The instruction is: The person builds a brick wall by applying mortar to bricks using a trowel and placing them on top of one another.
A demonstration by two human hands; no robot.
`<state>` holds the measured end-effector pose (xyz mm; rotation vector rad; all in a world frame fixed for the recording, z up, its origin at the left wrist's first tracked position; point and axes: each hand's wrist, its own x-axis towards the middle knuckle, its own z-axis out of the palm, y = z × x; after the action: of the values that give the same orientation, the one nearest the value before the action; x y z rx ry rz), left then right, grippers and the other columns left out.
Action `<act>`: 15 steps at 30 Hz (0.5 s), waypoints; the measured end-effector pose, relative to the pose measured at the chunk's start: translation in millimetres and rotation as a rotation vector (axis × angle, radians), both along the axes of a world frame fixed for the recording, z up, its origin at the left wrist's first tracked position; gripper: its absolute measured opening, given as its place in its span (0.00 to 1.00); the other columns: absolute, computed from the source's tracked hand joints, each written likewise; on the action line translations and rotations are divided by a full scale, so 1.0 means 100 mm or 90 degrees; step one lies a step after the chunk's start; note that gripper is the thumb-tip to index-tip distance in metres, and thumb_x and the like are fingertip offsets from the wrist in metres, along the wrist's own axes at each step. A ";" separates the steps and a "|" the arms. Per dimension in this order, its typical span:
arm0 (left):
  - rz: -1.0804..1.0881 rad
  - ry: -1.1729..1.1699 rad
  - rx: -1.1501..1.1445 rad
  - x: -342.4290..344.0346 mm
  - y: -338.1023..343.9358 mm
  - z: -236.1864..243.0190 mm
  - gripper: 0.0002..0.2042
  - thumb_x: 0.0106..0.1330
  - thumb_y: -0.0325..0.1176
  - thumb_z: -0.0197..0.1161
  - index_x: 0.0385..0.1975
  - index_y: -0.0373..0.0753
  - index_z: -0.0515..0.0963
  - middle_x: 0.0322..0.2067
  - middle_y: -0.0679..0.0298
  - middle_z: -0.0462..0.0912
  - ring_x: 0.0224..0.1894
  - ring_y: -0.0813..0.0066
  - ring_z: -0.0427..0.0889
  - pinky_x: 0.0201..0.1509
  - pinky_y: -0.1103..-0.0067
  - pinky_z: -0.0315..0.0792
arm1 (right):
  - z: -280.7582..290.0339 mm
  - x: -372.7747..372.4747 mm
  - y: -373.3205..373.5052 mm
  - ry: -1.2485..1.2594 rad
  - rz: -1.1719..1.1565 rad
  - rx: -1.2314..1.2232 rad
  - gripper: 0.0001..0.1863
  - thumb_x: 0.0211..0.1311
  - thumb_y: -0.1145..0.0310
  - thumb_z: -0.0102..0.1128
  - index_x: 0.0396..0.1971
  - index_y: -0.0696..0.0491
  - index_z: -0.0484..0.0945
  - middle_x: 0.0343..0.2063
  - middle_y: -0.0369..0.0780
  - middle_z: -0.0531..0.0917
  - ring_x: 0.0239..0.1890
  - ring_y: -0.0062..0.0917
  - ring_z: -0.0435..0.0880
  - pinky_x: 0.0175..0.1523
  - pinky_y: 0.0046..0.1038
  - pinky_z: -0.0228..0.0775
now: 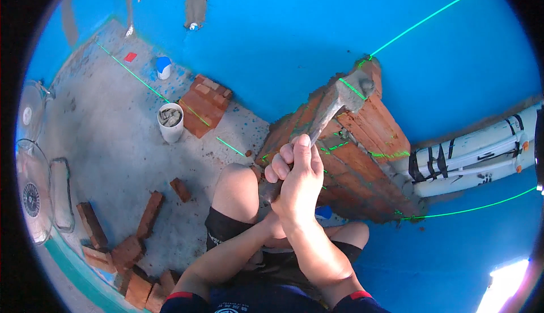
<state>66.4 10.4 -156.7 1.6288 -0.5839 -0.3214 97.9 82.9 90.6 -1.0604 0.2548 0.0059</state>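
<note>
Bright overall, with white glare blown out at lower right and fisheye edges curving into black.

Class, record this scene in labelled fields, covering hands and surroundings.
Right hand: fingers wrapped around a long grey tool
Left hand: mostly hidden behind the right wrist
Structure: red-brown brick masonry against the blue wall
Container: round white bucket holding grey material
Ground: rough grey floor with loose reddish rectangular bricks
Markings: bright green lines across wall and masonry
</note>
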 end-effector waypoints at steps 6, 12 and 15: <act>-0.018 0.009 0.007 -0.04 0.02 0.00 0.15 0.59 0.41 0.58 0.43 0.44 0.78 0.42 0.54 0.82 0.45 0.56 0.81 0.46 0.65 0.75 | -0.07 -0.19 -0.30 -0.106 0.092 -0.163 0.11 0.74 0.58 0.46 0.34 0.50 0.65 0.19 0.31 0.65 0.15 0.14 0.64 0.19 0.19 0.58; -0.062 0.022 0.032 -0.22 0.08 -0.02 0.14 0.59 0.41 0.59 0.43 0.44 0.78 0.41 0.54 0.83 0.45 0.56 0.82 0.46 0.66 0.75 | -0.68 -0.71 -1.13 0.010 0.262 -0.436 0.14 0.73 0.61 0.49 0.30 0.55 0.70 0.18 0.29 0.68 0.21 0.13 0.65 0.26 0.18 0.59; -0.251 0.030 0.278 -0.15 0.17 0.33 0.14 0.56 0.41 0.61 0.40 0.43 0.81 0.41 0.55 0.84 0.45 0.57 0.82 0.47 0.66 0.76 | -0.84 -0.95 -1.51 0.007 0.300 -0.638 0.19 0.69 0.56 0.57 0.36 0.60 0.76 0.21 0.37 0.79 0.24 0.19 0.79 0.31 0.25 0.73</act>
<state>51.3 27.6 -123.8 1.9083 -0.8411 -0.8213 2.7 -67.7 6.3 -2.1004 -0.0097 0.3379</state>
